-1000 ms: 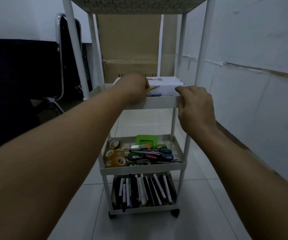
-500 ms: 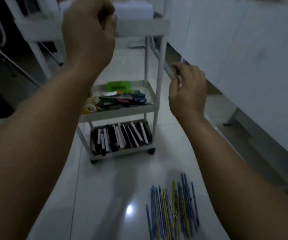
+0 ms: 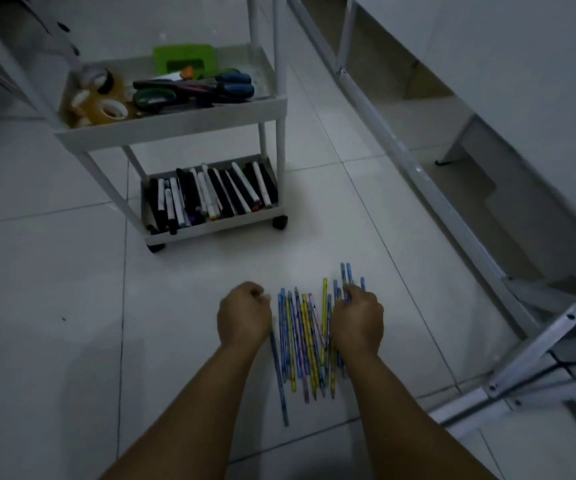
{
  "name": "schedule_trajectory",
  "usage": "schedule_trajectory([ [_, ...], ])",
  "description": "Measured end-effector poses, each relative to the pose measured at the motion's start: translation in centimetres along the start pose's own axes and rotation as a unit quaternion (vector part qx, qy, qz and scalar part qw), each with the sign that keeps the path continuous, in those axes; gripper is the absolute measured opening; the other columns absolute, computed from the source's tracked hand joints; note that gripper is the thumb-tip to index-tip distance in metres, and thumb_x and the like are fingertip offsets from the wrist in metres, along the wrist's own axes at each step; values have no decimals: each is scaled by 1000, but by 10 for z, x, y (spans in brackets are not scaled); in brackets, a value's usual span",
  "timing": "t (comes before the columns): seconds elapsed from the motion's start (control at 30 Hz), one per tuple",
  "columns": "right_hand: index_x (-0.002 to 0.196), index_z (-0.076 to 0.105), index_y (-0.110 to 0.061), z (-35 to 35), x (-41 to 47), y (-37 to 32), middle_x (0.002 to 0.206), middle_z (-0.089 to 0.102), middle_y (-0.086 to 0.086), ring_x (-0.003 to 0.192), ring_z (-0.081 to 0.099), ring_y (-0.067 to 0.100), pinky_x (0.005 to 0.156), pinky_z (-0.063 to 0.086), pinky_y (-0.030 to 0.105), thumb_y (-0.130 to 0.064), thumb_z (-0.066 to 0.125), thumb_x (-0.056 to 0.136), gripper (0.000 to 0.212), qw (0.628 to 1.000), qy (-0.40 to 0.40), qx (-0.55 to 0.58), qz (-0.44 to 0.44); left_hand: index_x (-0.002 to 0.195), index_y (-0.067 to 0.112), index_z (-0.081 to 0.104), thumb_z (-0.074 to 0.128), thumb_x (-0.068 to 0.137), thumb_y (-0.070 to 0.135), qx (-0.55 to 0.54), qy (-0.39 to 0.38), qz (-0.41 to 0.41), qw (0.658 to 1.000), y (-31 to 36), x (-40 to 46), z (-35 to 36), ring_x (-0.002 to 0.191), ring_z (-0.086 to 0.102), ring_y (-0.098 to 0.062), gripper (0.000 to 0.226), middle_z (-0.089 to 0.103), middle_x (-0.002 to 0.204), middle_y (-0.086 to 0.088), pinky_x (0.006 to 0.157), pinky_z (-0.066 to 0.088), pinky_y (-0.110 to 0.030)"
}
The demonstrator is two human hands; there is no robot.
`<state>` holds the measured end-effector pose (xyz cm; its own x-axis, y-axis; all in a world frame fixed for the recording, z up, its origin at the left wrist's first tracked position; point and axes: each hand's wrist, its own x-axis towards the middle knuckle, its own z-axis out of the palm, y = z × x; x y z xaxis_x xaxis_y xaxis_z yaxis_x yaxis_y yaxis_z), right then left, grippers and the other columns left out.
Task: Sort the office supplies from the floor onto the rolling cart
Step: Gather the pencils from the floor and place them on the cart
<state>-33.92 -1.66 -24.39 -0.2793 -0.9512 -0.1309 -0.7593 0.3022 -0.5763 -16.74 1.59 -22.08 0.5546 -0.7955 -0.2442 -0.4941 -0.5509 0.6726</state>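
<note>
A bunch of thin coloured pencils (image 3: 301, 341), blue, yellow and pink, lies side by side on the white floor tiles. My left hand (image 3: 245, 317) sits at the bunch's left edge with its fingers curled, over the leftmost pencil; I see nothing in its grip. My right hand (image 3: 357, 320) rests on the bunch's right side, fingers curled down round several pencils. The white rolling cart (image 3: 175, 128) stands beyond, about a forearm's length from the pencils.
The cart's middle tray holds tape rolls (image 3: 103, 109), scissors (image 3: 193, 90) and a green item (image 3: 184, 58). Its bottom tray holds markers (image 3: 210, 192). A white table frame (image 3: 418, 174) and metal bars (image 3: 539, 358) run along the right.
My view dropped from the cart to the floor. Both hands came down from the cart's upper tray to the pencils, one on each side of the bunch.
</note>
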Motion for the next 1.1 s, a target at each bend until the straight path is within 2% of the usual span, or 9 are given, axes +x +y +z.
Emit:
schedule_trajectory([
  [0.13, 140, 44, -22, 8, -1, 26, 137, 45, 11, 123, 40, 34, 98, 38, 48, -48, 55, 90, 57, 993, -14, -91, 79, 95, 17, 58, 64, 87, 42, 50, -72, -75, 993, -28, -29, 33, 70, 52, -10, 27, 67, 98, -2, 60, 37, -22],
  [0.23, 146, 30, -16, 14, 3, 39, 143, 40, 15, 126, 38, 37, 99, 37, 50, -65, 48, 87, 79, 986, -44, -124, 100, 105, 15, 51, 65, 83, 53, 80, -96, -64, 990, -27, -40, 47, 85, 59, -21, 47, 60, 103, -4, 62, 42, -27],
  [0.3, 146, 30, -13, 16, 8, 44, 141, 41, 16, 125, 40, 37, 98, 38, 50, -67, 47, 87, 82, 985, -50, -127, 106, 110, 14, 46, 69, 79, 56, 85, -99, -61, 990, -23, -43, 52, 92, 60, -26, 56, 55, 106, -6, 67, 47, -32],
  [0.43, 130, 49, -10, 21, 15, 45, 126, 49, 16, 115, 46, 34, 93, 45, 46, -54, 55, 90, 59, 987, -64, -119, 89, 104, 15, 42, 77, 77, 42, 82, -91, -59, 991, -22, -45, 60, 90, 57, -27, 52, 50, 105, -8, 70, 50, -37],
  [0.57, 122, 55, -7, 22, 17, 39, 119, 53, 18, 108, 52, 35, 87, 50, 45, -39, 64, 91, 46, 991, -66, -63, 98, 104, 12, 46, 81, 76, 32, 41, -66, -74, 994, -27, -37, 60, 81, 53, -20, 49, 56, 102, -8, 65, 42, -29],
  [0.67, 118, 57, -4, 23, 21, 34, 117, 56, 18, 103, 57, 34, 83, 53, 44, -30, 63, 93, 36, 991, -80, -36, 104, 90, 18, 40, 83, 74, 30, 18, -66, -87, 994, -29, -30, 62, 68, 48, -11, 47, 59, 88, -3, 56, 38, -24],
  [0.83, 110, 57, -6, 26, 22, 29, 110, 60, 16, 96, 60, 31, 77, 52, 39, -27, 62, 94, 27, 990, -89, -19, 108, 67, 25, 38, 80, 76, 30, 41, -75, -108, 990, -24, -21, 68, 61, 44, -6, 43, 42, 68, 12, 48, 33, -21],
  [0.93, 107, 57, -8, 27, 23, 28, 105, 65, 13, 92, 62, 29, 71, 51, 35, -27, 62, 94, 23, 991, -93, -17, 98, 70, 24, 43, 78, 77, 29, 43, -77, -106, 990, -22, -18, 72, 68, 51, -11, 36, 42, 70, 12, 54, 35, -24],
  [1.1, 109, 63, -7, 25, 24, 30, 105, 66, 13, 90, 63, 28, 72, 52, 35, -29, 60, 95, 27, 991, -97, -22, 84, 81, 19, 53, 81, 75, 31, 42, -64, -106, 991, -24, -16, 75, 68, 50, -12, 31, 52, 79, 6, 56, 35, -24],
])
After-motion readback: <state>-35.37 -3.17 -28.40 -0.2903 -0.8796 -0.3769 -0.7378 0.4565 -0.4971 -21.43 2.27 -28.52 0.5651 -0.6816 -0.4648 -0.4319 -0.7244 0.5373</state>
